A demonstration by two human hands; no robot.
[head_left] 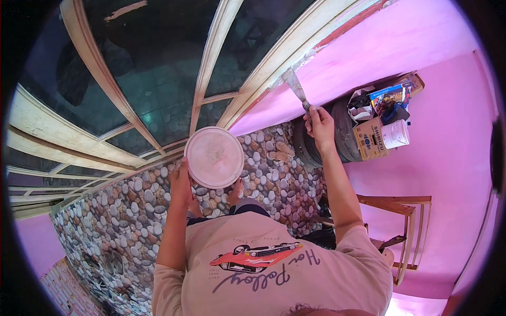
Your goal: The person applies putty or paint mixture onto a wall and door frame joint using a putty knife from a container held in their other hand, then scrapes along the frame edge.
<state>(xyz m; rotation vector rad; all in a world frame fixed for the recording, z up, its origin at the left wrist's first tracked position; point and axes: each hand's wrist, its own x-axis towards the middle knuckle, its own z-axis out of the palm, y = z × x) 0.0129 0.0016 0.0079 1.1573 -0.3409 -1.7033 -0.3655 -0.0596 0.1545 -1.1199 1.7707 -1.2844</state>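
My right hand [320, 126] is closed round the handle of a putty knife [297, 89], raised toward the right. The knife's wide blade reaches the border between the pink wall [342, 68] and the cream window frame [274, 58], where a rough strip of filler and reddish edge shows. In front of my body, my left hand [181, 181] grips the rim of a round, whitish lid [215, 158] and holds it about level. Faint grey and pinkish smears mark the lid's middle. The fingers under the lid are hidden.
Dark tyres [337, 131] stand by the wall at the right, with a cardboard box [370, 138], a white bucket [396, 134] and piled odds and ends. Wooden frames [416, 226] lean farther right. Dark glass panes [153, 58] fill the left. Pebble-patterned flooring [126, 221] lies below.
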